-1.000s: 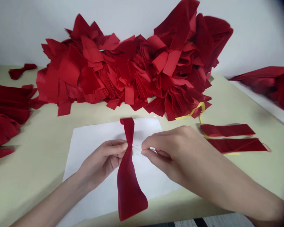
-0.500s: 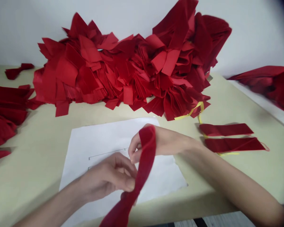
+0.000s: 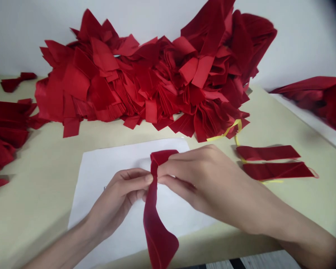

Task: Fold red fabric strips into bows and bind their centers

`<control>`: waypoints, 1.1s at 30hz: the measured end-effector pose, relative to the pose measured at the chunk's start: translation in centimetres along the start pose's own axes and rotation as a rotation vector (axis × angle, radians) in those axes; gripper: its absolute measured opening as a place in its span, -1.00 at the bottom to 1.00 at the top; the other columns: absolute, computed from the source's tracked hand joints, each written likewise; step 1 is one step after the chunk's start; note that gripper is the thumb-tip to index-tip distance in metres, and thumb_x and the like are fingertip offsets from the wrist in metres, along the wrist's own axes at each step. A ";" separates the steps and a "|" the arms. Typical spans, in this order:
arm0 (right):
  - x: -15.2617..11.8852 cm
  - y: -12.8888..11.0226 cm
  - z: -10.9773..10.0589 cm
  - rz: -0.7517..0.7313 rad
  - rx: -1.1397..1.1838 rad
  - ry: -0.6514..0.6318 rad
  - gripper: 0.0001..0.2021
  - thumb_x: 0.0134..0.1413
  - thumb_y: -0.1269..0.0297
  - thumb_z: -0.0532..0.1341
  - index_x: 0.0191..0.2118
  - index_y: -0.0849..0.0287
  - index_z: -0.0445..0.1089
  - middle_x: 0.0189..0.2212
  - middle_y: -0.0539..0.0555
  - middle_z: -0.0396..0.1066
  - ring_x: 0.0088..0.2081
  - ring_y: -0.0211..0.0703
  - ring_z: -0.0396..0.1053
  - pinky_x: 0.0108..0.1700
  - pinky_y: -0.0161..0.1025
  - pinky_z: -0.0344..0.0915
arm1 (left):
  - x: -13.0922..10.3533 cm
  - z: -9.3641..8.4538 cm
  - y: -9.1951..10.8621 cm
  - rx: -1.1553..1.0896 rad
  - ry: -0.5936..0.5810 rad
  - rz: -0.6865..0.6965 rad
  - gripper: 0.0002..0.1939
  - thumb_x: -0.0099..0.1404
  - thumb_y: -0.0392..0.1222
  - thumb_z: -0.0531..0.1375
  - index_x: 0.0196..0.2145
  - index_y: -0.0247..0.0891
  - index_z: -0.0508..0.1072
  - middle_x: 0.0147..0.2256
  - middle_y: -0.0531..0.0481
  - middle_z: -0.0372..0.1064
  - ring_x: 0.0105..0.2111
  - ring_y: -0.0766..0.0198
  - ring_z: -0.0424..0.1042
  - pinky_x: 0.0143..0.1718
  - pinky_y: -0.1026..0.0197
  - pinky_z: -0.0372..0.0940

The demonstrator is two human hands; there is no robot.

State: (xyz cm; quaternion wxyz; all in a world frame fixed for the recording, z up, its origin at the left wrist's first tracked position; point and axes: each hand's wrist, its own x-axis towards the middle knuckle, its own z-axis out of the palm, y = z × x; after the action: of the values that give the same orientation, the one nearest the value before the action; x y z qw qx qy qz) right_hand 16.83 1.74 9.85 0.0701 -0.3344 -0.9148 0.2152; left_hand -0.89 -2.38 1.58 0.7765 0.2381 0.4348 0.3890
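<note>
A strip of dark red velvet ribbon (image 3: pixel 156 224) is pinched between both hands over a white paper sheet (image 3: pixel 95 164). My left hand (image 3: pixel 123 190) grips it from the left, thumb on top at a gathered, narrow spot. From the right, my right hand (image 3: pixel 196 179) pinches the ribbon close to that spot, its fingertips almost touching my left thumb. Above the pinch the ribbon folds over in a loop; below, its long tail hangs towards the table's front edge. My hands and the ribbon cover most of the lines drawn on the paper.
A big heap of red ribbon pieces (image 3: pixel 145 82) lies along the wall. More red pieces (image 3: pixel 5 130) are at the left. Two flat red strips (image 3: pixel 268 153) with yellow ribbon (image 3: pixel 238 130) lie at the right. Beyond a white edge (image 3: pixel 310 116) is more red fabric (image 3: pixel 324 93).
My right hand has come round to the front of the ribbon and pinches it beside my left. The ribbon's top now folds over, and my left hand has risen slightly.
</note>
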 end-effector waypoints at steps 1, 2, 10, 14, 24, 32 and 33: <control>0.0 0.2 0.1 0.006 0.029 0.021 -0.81 0.06 0.50 0.09 -0.45 0.22 0.42 -0.61 -0.06 0.29 -0.58 -0.40 0.07 -0.48 -0.32 -0.05 | 0.0 0.0 0.1 -0.045 0.012 0.007 -0.90 0.14 -0.30 0.25 -0.52 -0.32 0.49 -0.58 0.08 0.25 -0.55 0.44 0.21 -0.45 0.40 0.21; 0.2 0.5 0.2 0.012 0.075 0.037 -0.81 0.07 0.49 0.09 -0.42 0.20 0.43 -0.60 -0.07 0.29 -0.57 -0.41 0.07 -0.48 -0.34 -0.03 | -0.1 0.0 0.2 -0.091 0.018 0.007 -0.93 0.13 -0.30 0.26 -0.49 -0.32 0.50 -0.57 0.08 0.26 -0.55 0.45 0.20 -0.47 0.41 0.21; 1.5 2.9 1.5 0.070 0.608 -0.134 -0.85 0.06 0.37 0.15 -0.42 0.25 0.46 -0.67 -0.13 0.10 -0.62 -0.47 -0.06 -0.61 -0.42 -0.09 | -0.2 -0.1 0.1 -0.233 -0.113 0.063 -0.90 0.05 -0.26 0.32 -0.49 -0.35 0.49 -0.54 0.05 0.32 -0.53 0.43 0.26 -0.50 0.42 0.22; 1.9 3.5 1.3 0.078 0.683 -0.148 -0.85 0.04 0.34 0.19 -0.41 0.29 0.48 -0.69 -0.14 0.07 -0.62 -0.47 -0.07 -0.62 -0.42 -0.12 | 0.0 -0.3 0.1 -0.233 -0.179 0.061 -0.90 0.08 -0.26 0.30 -0.52 -0.33 0.49 -0.57 0.06 0.32 -0.56 0.43 0.26 -0.52 0.39 0.19; 3.1 4.1 4.5 -0.053 1.132 -0.504 -0.88 0.00 0.43 0.20 -0.32 0.35 0.44 -0.44 0.03 0.43 -0.41 -0.36 0.33 -0.37 -0.40 0.27 | -0.1 -0.4 -1.1 0.073 -0.424 -0.363 -0.92 -0.16 -0.42 0.33 -0.64 -0.35 0.50 -0.66 0.04 0.34 -0.66 0.41 0.25 -0.66 0.37 0.05; 1.0 1.2 1.0 -0.153 0.209 -0.148 -0.82 0.09 0.47 0.12 -0.37 0.22 0.48 -0.52 -0.03 0.39 -0.50 -0.38 0.20 -0.41 -0.36 0.08 | 0.4 -0.6 0.0 0.227 -0.140 -0.076 -0.90 0.06 -0.36 0.27 -0.59 -0.33 0.49 -0.64 0.10 0.30 -0.60 0.43 0.29 -0.54 0.39 0.22; 0.7 0.8 0.6 -0.136 0.114 -0.103 -0.80 0.10 0.49 0.10 -0.38 0.23 0.47 -0.52 -0.01 0.38 -0.49 -0.36 0.20 -0.41 -0.35 0.05 | 0.4 -0.6 0.3 0.201 -0.091 -0.056 -0.91 0.06 -0.37 0.26 -0.57 -0.33 0.51 -0.61 0.09 0.32 -0.58 0.43 0.30 -0.52 0.40 0.22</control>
State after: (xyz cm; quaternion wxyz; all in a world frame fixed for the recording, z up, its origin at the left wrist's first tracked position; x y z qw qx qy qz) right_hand 16.61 2.55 8.95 0.0564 -0.2554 -0.9242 0.2783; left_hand -1.42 -1.84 1.25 0.7782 0.3197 0.4425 0.3104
